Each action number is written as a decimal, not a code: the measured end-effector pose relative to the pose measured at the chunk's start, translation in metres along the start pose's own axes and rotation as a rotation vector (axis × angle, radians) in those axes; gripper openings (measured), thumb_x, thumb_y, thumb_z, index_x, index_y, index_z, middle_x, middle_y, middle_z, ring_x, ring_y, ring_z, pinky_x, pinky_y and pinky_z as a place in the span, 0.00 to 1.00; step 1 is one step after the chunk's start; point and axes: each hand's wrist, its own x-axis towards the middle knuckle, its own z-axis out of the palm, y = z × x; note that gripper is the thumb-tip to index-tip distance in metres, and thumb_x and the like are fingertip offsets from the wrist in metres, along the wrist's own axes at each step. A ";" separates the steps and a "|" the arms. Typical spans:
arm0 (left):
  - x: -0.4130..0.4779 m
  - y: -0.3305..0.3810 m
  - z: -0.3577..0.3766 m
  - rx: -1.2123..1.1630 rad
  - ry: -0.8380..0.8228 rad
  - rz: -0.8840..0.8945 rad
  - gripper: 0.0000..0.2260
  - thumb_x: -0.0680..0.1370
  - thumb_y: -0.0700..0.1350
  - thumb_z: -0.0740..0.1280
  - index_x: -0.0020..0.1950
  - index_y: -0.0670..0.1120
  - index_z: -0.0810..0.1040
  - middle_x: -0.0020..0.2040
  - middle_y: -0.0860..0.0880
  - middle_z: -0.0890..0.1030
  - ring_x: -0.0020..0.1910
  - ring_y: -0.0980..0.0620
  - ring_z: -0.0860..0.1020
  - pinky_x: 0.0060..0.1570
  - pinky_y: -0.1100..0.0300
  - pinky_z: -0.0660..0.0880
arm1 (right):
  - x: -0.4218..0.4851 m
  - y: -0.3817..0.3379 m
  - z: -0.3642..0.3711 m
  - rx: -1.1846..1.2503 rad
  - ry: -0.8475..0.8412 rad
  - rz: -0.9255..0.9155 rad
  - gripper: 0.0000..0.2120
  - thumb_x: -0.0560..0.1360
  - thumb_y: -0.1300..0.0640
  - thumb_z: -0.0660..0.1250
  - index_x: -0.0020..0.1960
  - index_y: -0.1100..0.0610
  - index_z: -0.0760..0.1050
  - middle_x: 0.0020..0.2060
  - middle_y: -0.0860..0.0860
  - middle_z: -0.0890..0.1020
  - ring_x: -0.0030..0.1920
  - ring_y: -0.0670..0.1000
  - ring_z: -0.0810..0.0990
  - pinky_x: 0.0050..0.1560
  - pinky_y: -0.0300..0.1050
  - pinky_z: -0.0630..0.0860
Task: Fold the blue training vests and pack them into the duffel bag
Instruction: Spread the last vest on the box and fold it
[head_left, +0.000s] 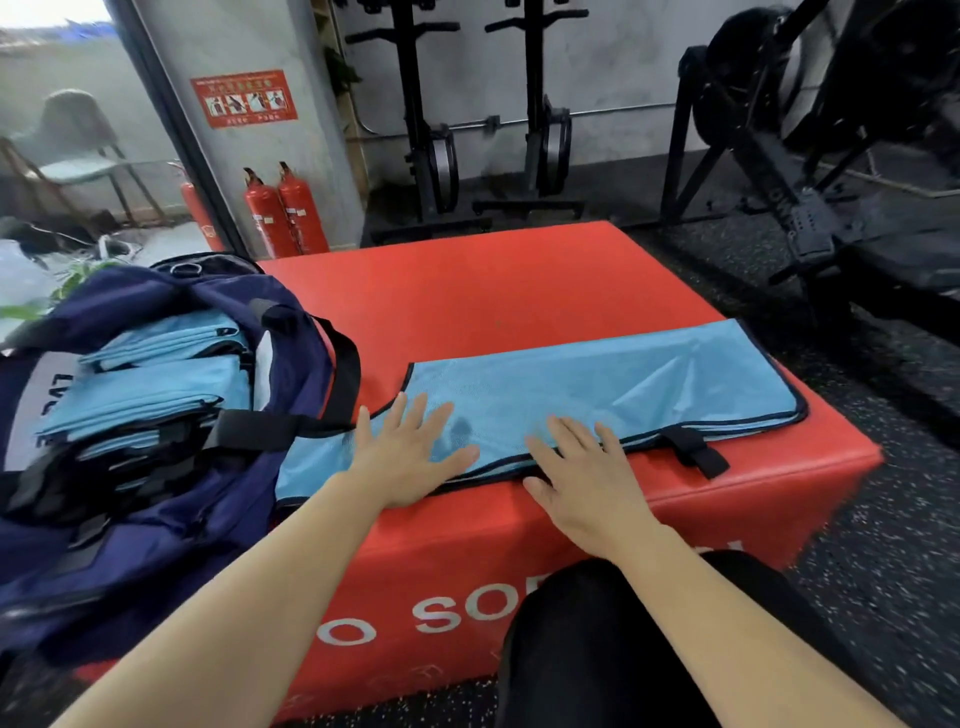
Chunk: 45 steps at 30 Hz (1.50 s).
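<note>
A light blue training vest (613, 389) with black trim lies folded lengthwise into a long strip on the red box (467, 291), near its front edge. My left hand (410, 452) presses flat on the vest's left part, fingers spread. My right hand (587, 483) lies flat on the vest's near edge, fingers straight. To the left, the navy duffel bag (156, 519) stands open, with several folded blue vests (150, 384) stacked inside. A black strap (696, 452) of the vest hangs over the box's front edge.
Two red fire extinguishers (285, 213) stand by the wall behind the box. Black gym machines (810, 171) fill the back and right. Dark speckled floor (893, 545) surrounds the box. My black-clad knee (597, 649) is at the box's front.
</note>
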 end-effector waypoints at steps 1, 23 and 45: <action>0.001 0.008 0.002 -0.006 0.017 0.008 0.36 0.75 0.73 0.46 0.79 0.60 0.45 0.81 0.52 0.43 0.79 0.52 0.38 0.73 0.38 0.34 | -0.002 -0.001 0.003 -0.002 0.090 -0.048 0.19 0.74 0.49 0.57 0.57 0.54 0.80 0.59 0.56 0.81 0.60 0.58 0.79 0.59 0.56 0.74; -0.022 0.042 0.013 0.126 0.055 0.319 0.42 0.68 0.69 0.38 0.80 0.54 0.45 0.80 0.54 0.41 0.78 0.55 0.37 0.75 0.45 0.36 | 0.011 0.001 -0.022 0.116 0.016 0.086 0.16 0.76 0.62 0.60 0.61 0.51 0.76 0.57 0.50 0.75 0.62 0.54 0.69 0.59 0.47 0.64; -0.064 -0.012 -0.007 -0.137 0.522 -0.394 0.15 0.80 0.46 0.60 0.66 0.49 0.74 0.63 0.47 0.76 0.62 0.44 0.71 0.57 0.49 0.67 | 0.026 -0.042 -0.015 0.171 -0.044 -0.090 0.14 0.81 0.55 0.56 0.60 0.53 0.78 0.58 0.52 0.75 0.60 0.54 0.72 0.53 0.48 0.72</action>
